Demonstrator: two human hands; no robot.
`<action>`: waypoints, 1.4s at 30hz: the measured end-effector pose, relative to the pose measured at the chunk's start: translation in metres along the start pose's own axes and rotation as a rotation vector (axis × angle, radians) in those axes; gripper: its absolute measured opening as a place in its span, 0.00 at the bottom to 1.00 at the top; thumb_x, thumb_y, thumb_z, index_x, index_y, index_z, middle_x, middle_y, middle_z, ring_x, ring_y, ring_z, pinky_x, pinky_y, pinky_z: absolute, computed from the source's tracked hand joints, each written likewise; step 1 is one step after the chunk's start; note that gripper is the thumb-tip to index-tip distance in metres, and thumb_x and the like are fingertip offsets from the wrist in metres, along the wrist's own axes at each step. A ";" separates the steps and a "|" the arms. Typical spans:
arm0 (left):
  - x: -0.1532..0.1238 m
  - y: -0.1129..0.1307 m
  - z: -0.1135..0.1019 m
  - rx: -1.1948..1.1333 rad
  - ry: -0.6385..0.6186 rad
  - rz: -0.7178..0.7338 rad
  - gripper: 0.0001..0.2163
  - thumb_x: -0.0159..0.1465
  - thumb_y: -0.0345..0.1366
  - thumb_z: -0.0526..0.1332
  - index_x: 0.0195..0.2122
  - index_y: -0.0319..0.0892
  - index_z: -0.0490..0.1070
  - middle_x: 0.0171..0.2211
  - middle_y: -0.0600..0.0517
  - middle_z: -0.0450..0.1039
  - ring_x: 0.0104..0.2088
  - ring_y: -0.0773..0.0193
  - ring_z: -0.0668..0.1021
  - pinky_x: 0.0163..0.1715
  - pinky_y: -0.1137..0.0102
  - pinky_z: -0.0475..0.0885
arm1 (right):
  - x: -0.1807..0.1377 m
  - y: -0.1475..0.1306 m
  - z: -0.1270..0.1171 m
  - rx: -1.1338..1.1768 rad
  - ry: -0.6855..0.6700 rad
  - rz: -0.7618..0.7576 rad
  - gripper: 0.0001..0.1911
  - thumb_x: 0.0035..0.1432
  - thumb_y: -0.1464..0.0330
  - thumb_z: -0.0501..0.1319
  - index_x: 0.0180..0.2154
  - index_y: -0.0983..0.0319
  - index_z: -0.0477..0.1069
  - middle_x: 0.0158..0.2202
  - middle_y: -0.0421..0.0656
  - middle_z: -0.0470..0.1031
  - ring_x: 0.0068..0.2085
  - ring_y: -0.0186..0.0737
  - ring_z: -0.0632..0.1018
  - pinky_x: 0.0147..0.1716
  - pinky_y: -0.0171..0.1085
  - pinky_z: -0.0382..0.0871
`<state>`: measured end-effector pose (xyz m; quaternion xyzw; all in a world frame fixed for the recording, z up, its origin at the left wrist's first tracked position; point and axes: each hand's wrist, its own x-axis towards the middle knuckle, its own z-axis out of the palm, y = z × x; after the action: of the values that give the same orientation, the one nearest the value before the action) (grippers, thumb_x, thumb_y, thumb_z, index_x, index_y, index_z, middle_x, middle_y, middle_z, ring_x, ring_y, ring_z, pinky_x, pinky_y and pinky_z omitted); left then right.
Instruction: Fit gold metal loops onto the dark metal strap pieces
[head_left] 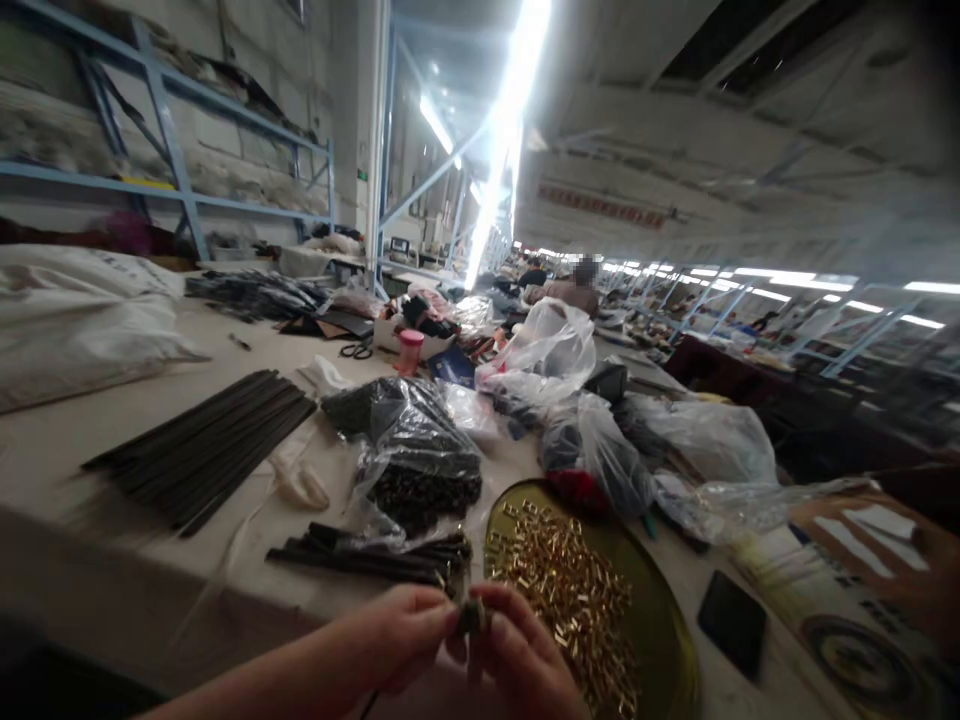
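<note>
Both hands meet low in the middle of the head view, at the front edge of the table. My left hand (409, 632) is closed, its thumb and fingers pinching the end of a small dark strap (472, 618). From the other side my right hand (521, 645) grips the same strap, also with closed fingers. The strap is blurred, and its lower part is mostly hidden. Right beside my right hand lies a pile of gold metal buckles (566, 570) on a round olive-gold tray (671, 610). Just beyond my left hand is a small bundle of dark strips (352, 553).
A fan of dark strips (206, 445) lies at left, near a white sack (82, 315). Ahead are a clear bag of small dark pieces (424, 480), scissors (356, 350) and a pink jar (409, 352). A black phone (733, 622) lies at right. A person (574, 290) is farther back.
</note>
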<state>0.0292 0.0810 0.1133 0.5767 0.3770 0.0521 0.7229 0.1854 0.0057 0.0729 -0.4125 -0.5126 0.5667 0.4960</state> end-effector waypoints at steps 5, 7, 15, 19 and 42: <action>-0.002 -0.002 0.001 -0.208 -0.111 0.094 0.22 0.53 0.55 0.57 0.29 0.36 0.68 0.12 0.62 0.49 0.13 0.76 0.49 0.13 0.74 0.41 | 0.002 -0.002 0.005 0.419 0.265 0.105 0.15 0.49 0.63 0.64 0.39 0.62 0.70 0.26 0.39 0.72 0.27 0.33 0.71 0.29 0.34 0.62; -0.007 -0.003 0.002 -0.233 -0.131 0.070 0.22 0.53 0.54 0.57 0.29 0.36 0.67 0.12 0.62 0.49 0.14 0.76 0.49 0.13 0.74 0.41 | 0.001 -0.006 0.008 0.463 0.264 0.134 0.15 0.47 0.63 0.65 0.37 0.62 0.71 0.23 0.38 0.71 0.25 0.31 0.70 0.28 0.33 0.62; -0.013 -0.016 0.010 -0.118 -0.168 0.059 0.23 0.51 0.55 0.57 0.32 0.37 0.65 0.14 0.62 0.50 0.15 0.75 0.52 0.14 0.75 0.44 | -0.011 -0.010 0.012 0.445 0.239 0.125 0.13 0.49 0.64 0.63 0.37 0.63 0.69 0.22 0.38 0.71 0.23 0.30 0.69 0.27 0.32 0.61; -0.027 -0.011 0.017 0.024 -0.159 0.141 0.23 0.52 0.54 0.57 0.34 0.35 0.65 0.17 0.62 0.51 0.17 0.75 0.53 0.16 0.75 0.46 | -0.020 -0.014 0.016 0.403 0.185 0.117 0.11 0.48 0.67 0.64 0.35 0.64 0.69 0.23 0.37 0.71 0.24 0.29 0.70 0.27 0.31 0.60; -0.023 -0.024 0.012 0.899 0.321 0.309 0.09 0.60 0.35 0.48 0.32 0.42 0.66 0.28 0.51 0.72 0.28 0.63 0.73 0.25 0.74 0.58 | 0.002 0.020 0.025 -0.453 0.342 -0.088 0.06 0.52 0.64 0.57 0.33 0.60 0.66 0.26 0.39 0.67 0.27 0.35 0.67 0.28 0.36 0.62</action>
<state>0.0109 0.0518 0.1044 0.8649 0.3790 0.0790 0.3194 0.1578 0.0037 0.0564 -0.5795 -0.5526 0.3379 0.4946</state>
